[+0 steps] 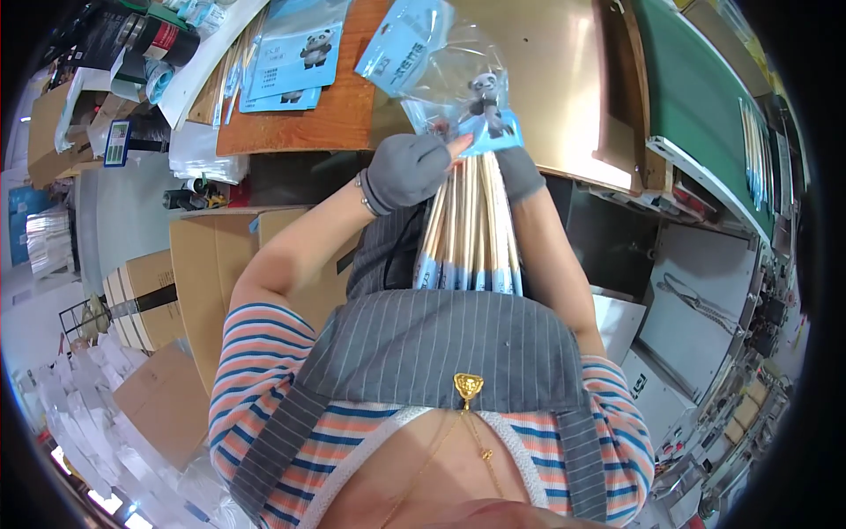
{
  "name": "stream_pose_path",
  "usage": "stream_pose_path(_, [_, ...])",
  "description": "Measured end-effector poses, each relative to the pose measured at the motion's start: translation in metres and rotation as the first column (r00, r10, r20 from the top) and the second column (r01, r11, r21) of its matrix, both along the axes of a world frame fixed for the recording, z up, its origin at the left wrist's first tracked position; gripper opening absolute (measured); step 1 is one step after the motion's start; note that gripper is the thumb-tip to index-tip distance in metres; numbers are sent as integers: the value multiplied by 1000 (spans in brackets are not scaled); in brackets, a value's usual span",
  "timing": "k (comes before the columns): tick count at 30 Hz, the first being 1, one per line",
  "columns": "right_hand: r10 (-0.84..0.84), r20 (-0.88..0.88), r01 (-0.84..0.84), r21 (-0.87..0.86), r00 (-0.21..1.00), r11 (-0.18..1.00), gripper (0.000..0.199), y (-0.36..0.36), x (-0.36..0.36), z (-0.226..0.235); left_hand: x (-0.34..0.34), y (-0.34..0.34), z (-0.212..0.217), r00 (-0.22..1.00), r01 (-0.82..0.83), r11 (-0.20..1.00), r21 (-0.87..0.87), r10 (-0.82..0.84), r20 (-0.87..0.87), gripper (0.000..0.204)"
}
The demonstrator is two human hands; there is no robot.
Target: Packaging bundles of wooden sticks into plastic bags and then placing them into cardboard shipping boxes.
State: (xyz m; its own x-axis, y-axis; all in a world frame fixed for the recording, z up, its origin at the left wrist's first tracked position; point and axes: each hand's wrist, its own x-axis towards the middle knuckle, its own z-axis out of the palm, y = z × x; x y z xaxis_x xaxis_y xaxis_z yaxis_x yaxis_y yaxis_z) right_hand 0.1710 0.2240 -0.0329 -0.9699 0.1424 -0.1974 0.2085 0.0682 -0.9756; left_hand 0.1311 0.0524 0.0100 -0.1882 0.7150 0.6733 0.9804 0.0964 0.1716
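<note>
Overhead, both grips grasp chopstick bundle (469,225) entering clear pouch (445,66); pouch stack (295,53) nearby on table (564,79).

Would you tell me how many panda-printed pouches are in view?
3: one clear pouch at the gloved hands, over the chopsticks; two stacked pouches on the wooden table. More may be hidden.

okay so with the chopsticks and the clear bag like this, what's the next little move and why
Probably slide the bundle of chopsticks further into the clear panda bag: their tips sit at its mouth, the left hand and right hand grip there, and most of their length hangs outside.
</note>
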Motion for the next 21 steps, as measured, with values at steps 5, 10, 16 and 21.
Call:
stream_pose_path(5, [49,231,150,-766,972,625,45,-18,136,39,58,-34,10,940,141,990,4,-135,312,41])
stream_pose_path(10, [-83,181,158,-456,980,876,42,-5,57,58,-5,4,5,957,-212,977,32,201,210,22])
stream_pose_path(16, [-154,66,124,331,986,936,33,-11,54,122,-111,-22,16,955,-291,938,-189,297,2,27])
stream_pose_path(21, [-80,324,7,221,943,975,31,-37,94,170,-94,-52,18,870,-345,741,-576,482,100,35])
